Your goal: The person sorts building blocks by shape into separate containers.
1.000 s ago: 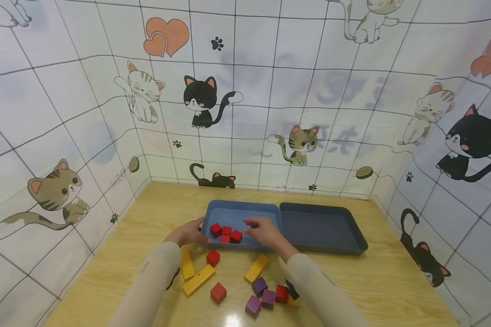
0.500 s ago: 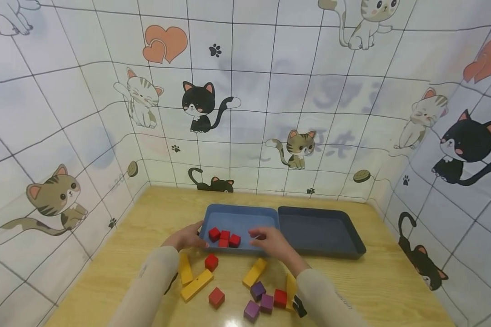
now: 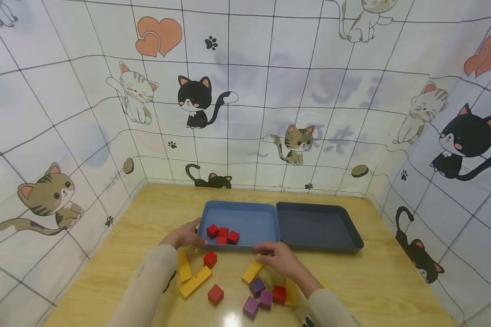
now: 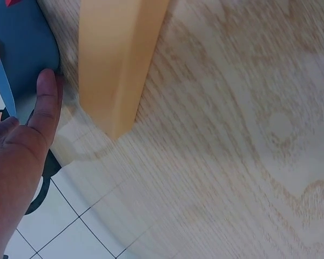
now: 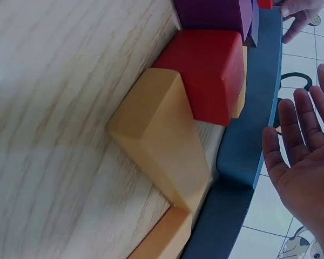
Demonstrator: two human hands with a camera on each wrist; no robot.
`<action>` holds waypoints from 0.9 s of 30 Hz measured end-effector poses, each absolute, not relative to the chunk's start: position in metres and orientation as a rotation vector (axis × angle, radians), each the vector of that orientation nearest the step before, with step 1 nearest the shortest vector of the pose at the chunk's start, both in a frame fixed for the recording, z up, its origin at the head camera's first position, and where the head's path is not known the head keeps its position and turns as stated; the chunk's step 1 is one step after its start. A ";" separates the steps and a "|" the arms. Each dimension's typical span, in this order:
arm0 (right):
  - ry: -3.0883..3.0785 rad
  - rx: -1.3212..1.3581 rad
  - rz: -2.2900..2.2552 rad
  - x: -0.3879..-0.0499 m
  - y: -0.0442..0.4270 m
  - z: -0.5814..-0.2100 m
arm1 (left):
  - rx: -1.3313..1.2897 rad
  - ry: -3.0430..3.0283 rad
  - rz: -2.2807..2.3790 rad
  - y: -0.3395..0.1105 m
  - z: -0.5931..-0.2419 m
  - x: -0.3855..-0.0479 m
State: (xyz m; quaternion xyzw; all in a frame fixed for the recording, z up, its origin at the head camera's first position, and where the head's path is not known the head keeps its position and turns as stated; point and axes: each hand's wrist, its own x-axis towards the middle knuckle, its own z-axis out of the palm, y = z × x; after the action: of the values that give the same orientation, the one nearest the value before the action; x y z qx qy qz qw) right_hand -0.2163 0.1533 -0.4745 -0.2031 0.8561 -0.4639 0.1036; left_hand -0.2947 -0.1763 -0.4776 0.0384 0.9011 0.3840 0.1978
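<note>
At the left end of the blue tray (image 3: 245,218), my left hand (image 3: 184,235) rests with its digits against the outer wall and front corner. In the left wrist view an extended digit of the left hand (image 4: 29,129) touches the tray's corner. Several red cubes (image 3: 222,232) lie inside the tray. My right hand (image 3: 284,260) hovers in front of the tray's right end, near a yellow block (image 3: 251,271), and holds nothing. Its fingers spread loosely in the right wrist view, where the right hand (image 5: 308,151) is beside the trays.
A dark grey tray (image 3: 319,227) adjoins the blue one on the right. On the wooden table (image 3: 167,200) lie yellow blocks (image 3: 196,282), loose red cubes (image 3: 215,294), and purple cubes (image 3: 251,307). A cat-printed sheet (image 3: 249,91) encloses the back and sides.
My right hand has moved from above the blue tray toward me and right, to just in front of its rim. The left hand stays at the tray's left end.
</note>
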 end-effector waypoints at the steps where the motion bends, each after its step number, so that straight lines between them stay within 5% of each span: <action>1: 2.527 -0.608 -1.365 -0.215 0.155 -0.474 | 0.107 2.521 1.074 -0.177 -0.477 -0.295; 27: 2.672 -0.511 -1.242 -0.173 0.215 -0.478 | 0.045 2.524 1.014 -0.177 -0.478 -0.297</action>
State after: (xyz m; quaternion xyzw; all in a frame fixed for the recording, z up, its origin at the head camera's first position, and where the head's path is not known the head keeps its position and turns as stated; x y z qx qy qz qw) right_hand -0.1729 0.2149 -0.4783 -0.1703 0.8910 -0.4141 0.0753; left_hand -0.2969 -0.1770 -0.4782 0.0163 0.9073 0.3645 0.2092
